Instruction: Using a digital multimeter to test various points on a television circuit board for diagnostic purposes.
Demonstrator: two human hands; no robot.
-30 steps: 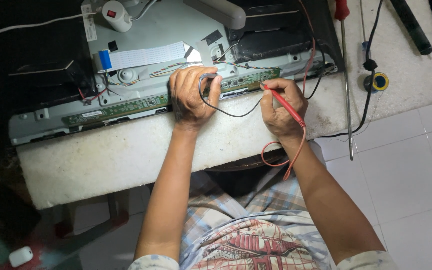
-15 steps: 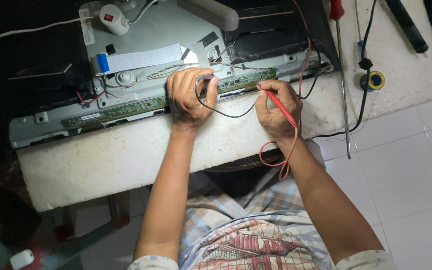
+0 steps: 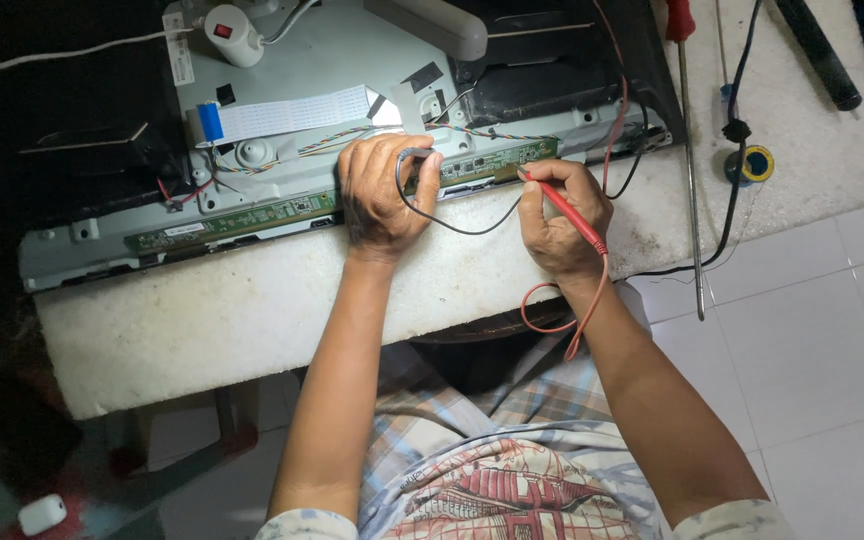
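- The long green circuit board (image 3: pixel 252 215) lies along the front edge of a grey metal chassis (image 3: pixel 312 60), running from left of the left hand to just under both hands.
- The right hand (image 3: pixel 562 215) is closed in a pen-like grip on a red test probe (image 3: pixel 564 212); the probe's tip rests on the right end of the board.
- A red lead (image 3: pixel 552 315) trails from the probe's rear, loops below the wrist and hangs over the desk's front edge.
- The left hand (image 3: pixel 382 190) lies curled, palm down, on the board; its fingers are drawn together over what appears to be a black probe, mostly hidden beneath them.
- A black lead (image 3: pixel 452 228) curves from the left hand's fingertips across the gap between the hands.
- Compared with half a second ago, both hands keep the same grips at almost the same spots on the board.
- Behind the board, a white ribbon cable (image 3: pixel 292 112) with a blue end lies flat on the chassis.
- The white desk (image 3: pixel 252 310) carries the chassis; to the right lie a red-handled screwdriver (image 3: pixel 687 120) and a small yellow-ringed roll (image 3: pixel 755 163).
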